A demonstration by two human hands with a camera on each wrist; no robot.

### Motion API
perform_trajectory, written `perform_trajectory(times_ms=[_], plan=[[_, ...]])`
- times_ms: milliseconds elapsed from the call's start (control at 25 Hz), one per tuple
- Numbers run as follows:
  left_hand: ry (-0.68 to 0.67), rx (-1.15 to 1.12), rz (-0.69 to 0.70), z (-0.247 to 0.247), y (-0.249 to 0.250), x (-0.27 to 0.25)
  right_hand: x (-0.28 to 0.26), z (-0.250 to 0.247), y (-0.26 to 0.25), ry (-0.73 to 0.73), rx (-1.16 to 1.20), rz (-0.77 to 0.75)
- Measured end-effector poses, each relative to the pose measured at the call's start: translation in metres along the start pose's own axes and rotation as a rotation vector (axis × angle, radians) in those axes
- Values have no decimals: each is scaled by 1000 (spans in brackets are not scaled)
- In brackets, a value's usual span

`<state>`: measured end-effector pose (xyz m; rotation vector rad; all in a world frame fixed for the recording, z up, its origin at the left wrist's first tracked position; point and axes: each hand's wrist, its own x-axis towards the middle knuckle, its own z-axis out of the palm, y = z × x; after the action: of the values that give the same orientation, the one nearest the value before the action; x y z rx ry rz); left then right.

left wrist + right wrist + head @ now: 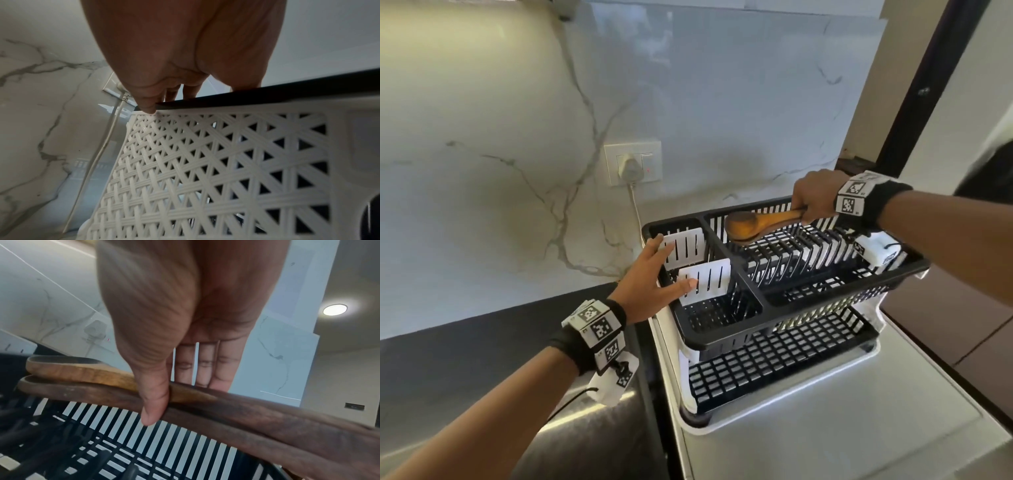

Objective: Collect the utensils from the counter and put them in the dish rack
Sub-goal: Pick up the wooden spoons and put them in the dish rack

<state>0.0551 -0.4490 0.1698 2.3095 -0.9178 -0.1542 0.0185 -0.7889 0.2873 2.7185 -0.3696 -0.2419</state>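
A black two-tier dish rack stands on a steel drainboard. My right hand holds two stacked wooden spoons by their handles, level above the rack's plate section, bowls pointing left. In the right wrist view the thumb presses across a lighter spoon and a darker spoon, with the fingers behind them. My left hand is open, its straight fingers reaching over the rack's left rim by the white dividers of the cutlery compartment. From the left wrist, the fingers lie over the black rim.
A wall socket with a white plug and cable sits on the marble backsplash behind the rack. The dark counter lies to the left, and the steel sink is below my left wrist. The rack's white lattice side faces left.
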Motion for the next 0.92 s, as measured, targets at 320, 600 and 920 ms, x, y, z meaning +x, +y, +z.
perform_trajectory(times_ms=[320, 600, 920], plan=[[-28, -170, -100, 4, 0, -4, 74, 23, -23, -60, -114, -263], [-47, -128, -162, 5, 0, -4, 108, 55, -30, -80, -290, -437], [-49, -94, -193, 3, 3, -2, 113, 40, -32, -94, -221, -485]])
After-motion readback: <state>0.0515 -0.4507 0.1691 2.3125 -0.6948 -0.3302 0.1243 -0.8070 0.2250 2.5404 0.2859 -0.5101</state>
